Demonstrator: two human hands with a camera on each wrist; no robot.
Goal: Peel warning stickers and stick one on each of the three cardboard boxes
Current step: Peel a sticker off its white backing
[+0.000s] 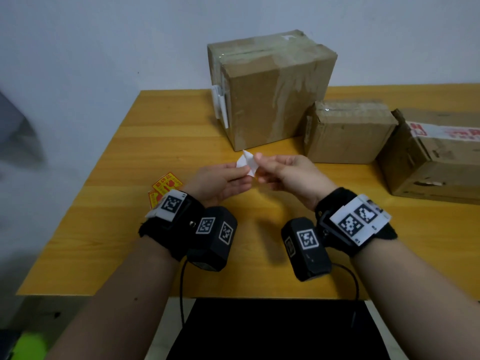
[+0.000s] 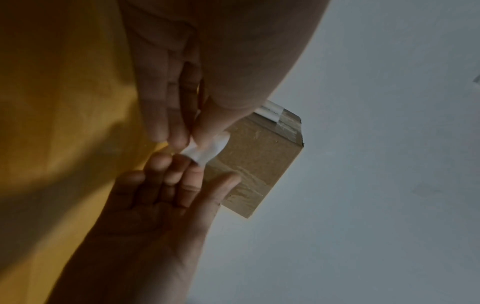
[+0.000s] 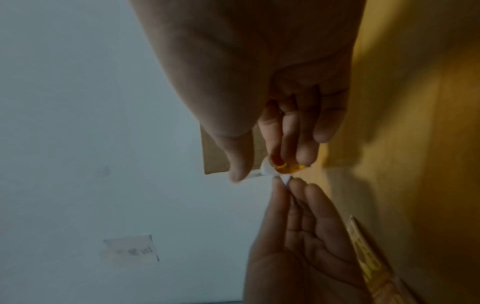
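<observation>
A warning sticker [image 1: 246,162] with white backing is held above the table between both hands, in front of the tall cardboard box [image 1: 270,89]. My left hand [image 1: 240,168] pinches the white backing paper [image 2: 205,150] at its left edge. My right hand [image 1: 258,162] pinches the other side, where the sticker's orange-yellow face [image 3: 285,167] shows under the fingertips. In the right wrist view, my left hand [image 3: 285,183] holds a white tip of the backing. A medium box [image 1: 348,131] and a printed-tape box [image 1: 436,157] stand to the right.
Spare red-and-yellow stickers [image 1: 166,188] lie on the wooden table [image 1: 117,229] just left of my left wrist. The boxes line the back and right of the table against a pale wall. A white label [image 1: 220,105] hangs off the tall box's left side.
</observation>
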